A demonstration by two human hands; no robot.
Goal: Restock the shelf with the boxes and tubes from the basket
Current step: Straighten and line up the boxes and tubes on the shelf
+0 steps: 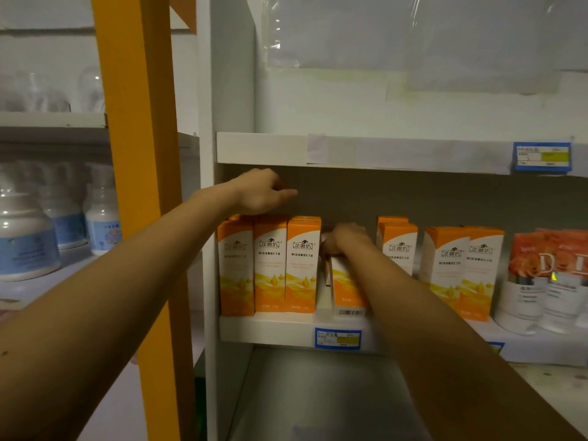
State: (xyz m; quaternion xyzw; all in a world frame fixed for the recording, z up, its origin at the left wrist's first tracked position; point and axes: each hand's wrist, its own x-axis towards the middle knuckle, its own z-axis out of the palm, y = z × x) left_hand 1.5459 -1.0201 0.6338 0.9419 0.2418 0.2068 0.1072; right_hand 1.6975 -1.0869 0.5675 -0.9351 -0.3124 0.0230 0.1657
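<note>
Your right hand point(345, 238) gripped the top of the orange-and-white cardboard box point(348, 289) directly beneath it, standing near upright; your left hand point(261, 192), seemingly empty, hung farther up-left.

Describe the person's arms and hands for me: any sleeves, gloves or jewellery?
The left arm and right arm are bare as far as the picture shows, no sleeve in view. The left hand and right hand wear no gloves; no watch, bracelet or ring shows.
</note>
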